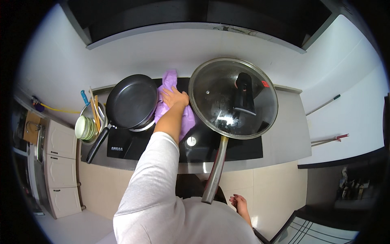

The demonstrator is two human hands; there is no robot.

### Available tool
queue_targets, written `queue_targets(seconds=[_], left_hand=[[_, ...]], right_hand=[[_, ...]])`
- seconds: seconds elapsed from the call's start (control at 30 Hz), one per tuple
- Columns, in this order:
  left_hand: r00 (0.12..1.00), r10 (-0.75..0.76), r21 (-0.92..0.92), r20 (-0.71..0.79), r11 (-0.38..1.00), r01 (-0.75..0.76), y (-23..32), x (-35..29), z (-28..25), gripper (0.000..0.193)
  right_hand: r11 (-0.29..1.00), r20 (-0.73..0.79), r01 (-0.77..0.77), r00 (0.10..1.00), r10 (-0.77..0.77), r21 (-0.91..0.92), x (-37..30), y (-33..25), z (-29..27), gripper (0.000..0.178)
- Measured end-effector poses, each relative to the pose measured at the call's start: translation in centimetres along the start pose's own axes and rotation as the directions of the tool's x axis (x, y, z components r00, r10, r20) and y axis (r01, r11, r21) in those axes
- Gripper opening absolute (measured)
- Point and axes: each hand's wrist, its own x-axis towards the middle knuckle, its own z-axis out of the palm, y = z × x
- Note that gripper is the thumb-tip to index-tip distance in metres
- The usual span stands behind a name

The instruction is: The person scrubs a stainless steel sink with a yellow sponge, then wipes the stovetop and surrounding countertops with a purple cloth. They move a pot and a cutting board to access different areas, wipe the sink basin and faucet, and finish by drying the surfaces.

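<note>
My left hand [175, 97] lies spread on a purple cloth [187, 121], pressing it against the black glass cooktop [243, 151]. The cloth is bunched between a black frying pan [133, 99] on the left and a large lidded pan on the right. A steel-rimmed glass lid [211, 77] with a black handle covers the large pan, whose long metal handle [215, 171] points toward me. Low at my right side hangs my right hand [239, 202], its fingers loosely bent and apart, with nothing visible in it.
Left of the frying pan, a metal bowl [102, 112] holds green bowls [84, 127], chopsticks and a blue-handled utensil. The frying pan's handle [97, 144] juts over the counter's front edge. Grey counter [289, 122] extends to the right. A range hood [195, 26] overhangs the back wall.
</note>
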Motion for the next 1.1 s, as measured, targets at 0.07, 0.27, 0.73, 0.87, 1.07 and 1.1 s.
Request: queue_targets(seconds=[0.07, 0.27, 0.73, 0.87, 1.07, 1.1], left_hand=[[0.998, -0.059, -0.011, -0.026, 0.998, 0.059, 0.6, 2.6, 0.1, 0.066], [0.925, -0.319, -0.112, -0.207, 0.947, 0.301, 1.8, 9.6, 2.1, 0.061], [0.805, 0.592, 0.034, 0.037, 0.805, -0.593, 1.9, 4.6, 3.3, 0.044], [0.759, 0.605, 0.042, 0.241, 0.775, -0.631, 0.8, 0.2, 1.3, 0.046], [0.671, 0.639, 0.098, 0.376, 0.693, -0.714, -0.6, -5.7, 0.6, 0.043], [0.679, 0.637, 0.116, 0.365, 0.693, -0.712, -1.7, -5.7, 2.4, 0.042]], right_hand=[[0.999, -0.031, -0.028, 0.999, 0.027, -0.023, -0.4, 0.9, 0.0, 0.032], [0.993, -0.068, -0.057, 0.996, 0.065, 0.107, -2.9, 4.2, -1.0, 0.032], [0.997, -0.116, 0.064, 0.991, -0.060, 0.030, -4.4, 5.5, 0.7, 0.025], [0.999, -0.118, -0.008, 0.993, 0.004, -0.031, -3.7, 3.0, 0.8, 0.030], [0.995, -0.029, 0.068, 0.997, -0.071, -0.078, -1.5, -0.2, 0.7, 0.029], [0.992, -0.002, 0.086, 0.996, -0.086, -0.091, -1.2, -1.0, 1.1, 0.029]])
